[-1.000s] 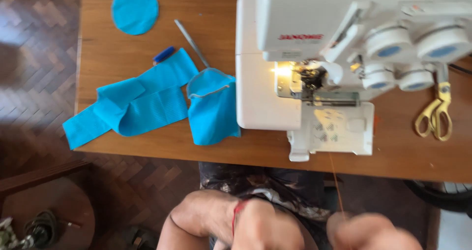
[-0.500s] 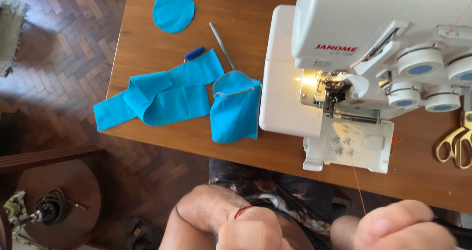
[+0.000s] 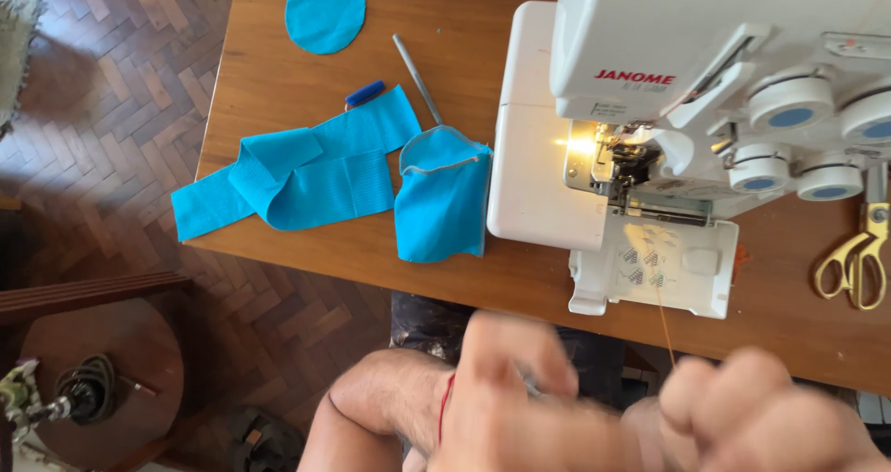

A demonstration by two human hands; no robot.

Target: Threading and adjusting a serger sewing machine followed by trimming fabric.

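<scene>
Orange thread (image 3: 663, 316) runs as one thin taut line from the open front of the white overlock machine (image 3: 631, 156) down to our hands at the bottom of the view. Our right hand (image 3: 742, 407) is curled into a loose fist right where the thread ends, so we judge that it pinches the strand, though blur hides the fingertips. Our left hand (image 3: 520, 388) sits just beside it, fingers bent and smeared by motion; we cannot tell whether it grips anything. A red band circles the left wrist.

The machine's lower cover (image 3: 682, 272) hangs open towards us, which exposes the threading path; its inner face carries a pale diagram with small coloured marks. The little lamp lights the needle area. A red printed name sits on the white upper body, and blue-centred round dials line the right side.

On the wooden table (image 3: 464, 45), folded turquoise fabric (image 3: 306, 170) lies left of the machine, with a sewn turquoise pouch (image 3: 444, 193) touching its base. A turquoise circle (image 3: 325, 12) rests farther back, near a grey rod (image 3: 416, 66) and a small blue pen-like tool (image 3: 365, 93). Gold-handled scissors (image 3: 856, 254) lie to the machine's right, within reach.
</scene>
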